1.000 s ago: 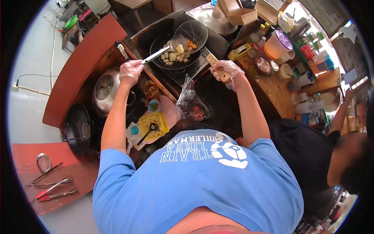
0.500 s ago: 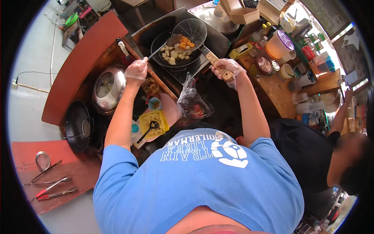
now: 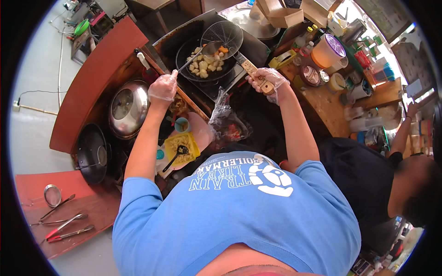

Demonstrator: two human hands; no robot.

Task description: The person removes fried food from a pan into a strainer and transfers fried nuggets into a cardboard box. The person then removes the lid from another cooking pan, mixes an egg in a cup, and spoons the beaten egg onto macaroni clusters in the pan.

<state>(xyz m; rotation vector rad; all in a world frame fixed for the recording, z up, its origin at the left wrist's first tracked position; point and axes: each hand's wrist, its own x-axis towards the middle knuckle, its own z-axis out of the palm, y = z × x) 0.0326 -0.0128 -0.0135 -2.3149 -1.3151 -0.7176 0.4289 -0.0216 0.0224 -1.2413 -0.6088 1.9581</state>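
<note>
My left hand (image 3: pixel 163 87), in a clear plastic glove, is closed around the thin metal handle of a ladle (image 3: pixel 189 60). Its bowl end reaches over the black wok (image 3: pixel 182 69) and overlaps the mesh. My right hand (image 3: pixel 269 83), also gloved, grips the wooden handle of a wire skimmer (image 3: pixel 222 33), whose round basket hangs above the wok's far right side. Pale chunks of food (image 3: pixel 202 68) lie in the wok. Orange chunks (image 3: pixel 223 49) show at the skimmer's near edge; whether they rest in the mesh or below it I cannot tell.
A yellow container (image 3: pixel 186 143) with a black slotted spoon stands near my body, beside a crumpled plastic bag (image 3: pixel 228 122). Left are a metal lid (image 3: pixel 129 108), a black pan (image 3: pixel 92 152) and tongs (image 3: pixel 66 226). A person in black (image 3: pixel 363 179) is at right, by a crowded wooden counter (image 3: pixel 322 106).
The ladle's bowl has shifted slightly right across the skimmer's edge. Fewer orange chunks show now, with pale ones beside them. The skimmer has barely moved.
</note>
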